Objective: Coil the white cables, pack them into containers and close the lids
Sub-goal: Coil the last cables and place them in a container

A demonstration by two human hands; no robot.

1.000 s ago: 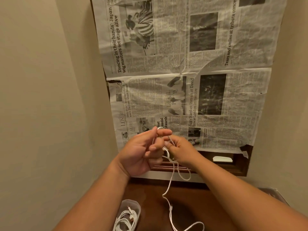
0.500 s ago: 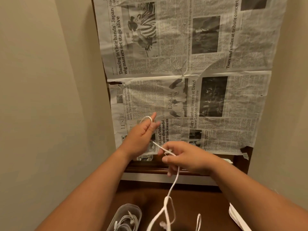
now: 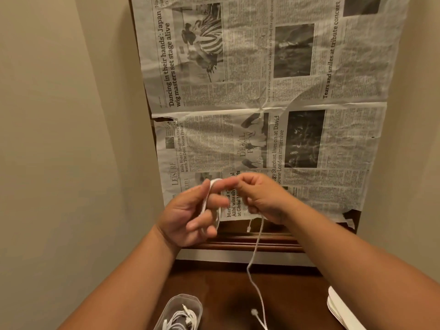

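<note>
A white cable is looped around the fingers of my left hand, which is raised in front of the newspaper. My right hand pinches the same cable close to my left fingertips. From my right hand the cable hangs down over the brown wooden table, and its plug end dangles near the bottom edge. A clear plastic container with coiled white cables inside stands open at the lower left of the table.
Newspaper sheets cover the wall behind the table. Beige walls close in on both sides. White lids lie at the table's right edge. A dark wooden ledge runs under the newspaper.
My right hand rose from below up to my left fingertips, laying another turn of cable around my left fingers. The hanging cable has shortened.
</note>
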